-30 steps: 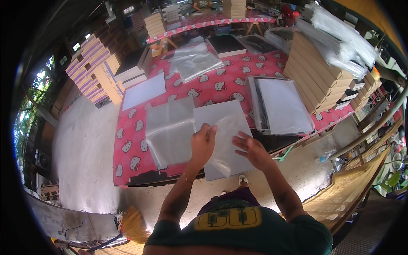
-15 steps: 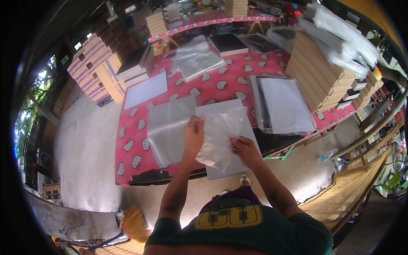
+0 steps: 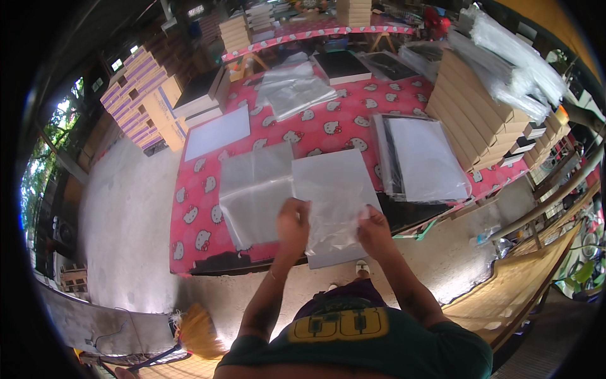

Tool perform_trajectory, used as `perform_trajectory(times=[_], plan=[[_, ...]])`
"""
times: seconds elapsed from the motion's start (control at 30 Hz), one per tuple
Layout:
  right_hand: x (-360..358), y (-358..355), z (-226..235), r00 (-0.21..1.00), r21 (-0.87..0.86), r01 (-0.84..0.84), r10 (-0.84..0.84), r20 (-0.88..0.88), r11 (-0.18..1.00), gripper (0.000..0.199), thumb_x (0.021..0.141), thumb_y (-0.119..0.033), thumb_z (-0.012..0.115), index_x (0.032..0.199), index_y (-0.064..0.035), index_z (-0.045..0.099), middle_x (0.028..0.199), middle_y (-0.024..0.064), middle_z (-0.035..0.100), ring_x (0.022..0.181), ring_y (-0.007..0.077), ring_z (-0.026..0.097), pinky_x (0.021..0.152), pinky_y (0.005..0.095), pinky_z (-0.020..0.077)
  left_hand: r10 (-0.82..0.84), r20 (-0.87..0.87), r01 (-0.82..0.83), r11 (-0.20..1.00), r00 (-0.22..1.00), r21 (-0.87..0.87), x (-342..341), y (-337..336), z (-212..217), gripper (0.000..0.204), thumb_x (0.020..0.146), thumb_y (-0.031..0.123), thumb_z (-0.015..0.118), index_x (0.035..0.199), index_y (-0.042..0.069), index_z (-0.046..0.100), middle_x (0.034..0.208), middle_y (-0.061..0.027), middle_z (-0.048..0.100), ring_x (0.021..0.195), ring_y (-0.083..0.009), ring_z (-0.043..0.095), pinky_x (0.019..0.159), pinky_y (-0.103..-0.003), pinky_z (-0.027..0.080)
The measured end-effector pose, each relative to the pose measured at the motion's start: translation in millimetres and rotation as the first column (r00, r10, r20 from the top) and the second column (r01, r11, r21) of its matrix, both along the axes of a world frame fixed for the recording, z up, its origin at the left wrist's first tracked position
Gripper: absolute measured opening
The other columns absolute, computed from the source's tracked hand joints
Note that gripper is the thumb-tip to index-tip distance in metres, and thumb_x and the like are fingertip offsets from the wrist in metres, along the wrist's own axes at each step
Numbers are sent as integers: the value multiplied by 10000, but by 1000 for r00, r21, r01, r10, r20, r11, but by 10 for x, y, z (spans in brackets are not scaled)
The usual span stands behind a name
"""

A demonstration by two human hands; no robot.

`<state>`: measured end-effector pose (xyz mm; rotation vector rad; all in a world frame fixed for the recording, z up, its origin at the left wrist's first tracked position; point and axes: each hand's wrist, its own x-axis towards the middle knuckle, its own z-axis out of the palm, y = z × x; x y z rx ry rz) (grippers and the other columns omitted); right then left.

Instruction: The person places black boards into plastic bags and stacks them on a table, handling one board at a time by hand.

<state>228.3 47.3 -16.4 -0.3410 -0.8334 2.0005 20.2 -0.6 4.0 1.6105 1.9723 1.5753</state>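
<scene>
A clear plastic bag (image 3: 334,224) is stretched between my two hands, over the near part of a white board (image 3: 328,167). That board lies at the table's near edge and sticks out past it. My left hand (image 3: 293,227) pinches the bag's left side, and my right hand (image 3: 374,232) pinches its right side. Whether the board's near end is inside the bag or under it, I cannot tell. Just left of the board lie flat clear plastic bags (image 3: 252,189). To the right rests a pile of bagged white and black boards (image 3: 424,155).
The pink patterned table (image 3: 189,218) also carries a white sheet (image 3: 218,132), more plastic bags (image 3: 293,95) and a black-topped stack (image 3: 341,65). Brown cartons (image 3: 470,110) topped with plastic rolls (image 3: 514,60) stand right. Boxes (image 3: 142,104) are stacked left; a broom (image 3: 199,331) lies below.
Both hands have come nearer to my body, my right hand also slightly rightward. The bag's upper edge has come down with them, so more of the white board shows bare.
</scene>
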Motion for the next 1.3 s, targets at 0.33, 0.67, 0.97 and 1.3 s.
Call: perform_trajectory(times=[0.33, 0.67, 0.97, 1.3], plan=[[-98, -79, -68, 996, 16, 65, -66, 57, 998, 124, 897, -11, 586, 1017, -30, 607, 951, 60, 663, 971, 156, 626, 882, 324, 500, -204, 172, 203, 979, 964, 23, 232, -122, -120, 121, 897, 103, 616, 863, -3, 570, 717, -124, 621, 655, -245, 634, 613, -303, 488], [-37, -189, 109, 949, -174, -261, 285, 133, 950, 255, 914, -125, 588, 1160, -87, 535, 1199, 85, 555, 1082, 203, 575, 913, 362, 473, -103, 54, 97, 989, 993, 108, 117, -194, 12, 107, 933, 63, 553, 956, 8, 464, 758, -101, 610, 666, -159, 608, 628, -302, 482], [458, 192, 123, 880, -173, -322, 227, -418, 931, 203, 907, -136, 595, 1101, -105, 546, 930, 41, 504, 673, 67, 485, 532, 205, 421, -294, 610, 319, 945, 736, 72, -717, -548, -281, 190, 892, -36, 535, 1042, 61, 469, 1001, -96, 606, 921, -193, 611, 791, -326, 498], [201, -60, 842, 409, 602, -690, -470, 782, 401, 184, 846, -252, 660, 878, -71, 651, 1001, 101, 506, 798, 281, 603, 733, 395, 495, -522, -535, 406, 853, 664, -327, 84, -200, 425, 358, 692, -22, 613, 1049, 14, 624, 1110, -144, 568, 999, -300, 578, 887, -429, 449]])
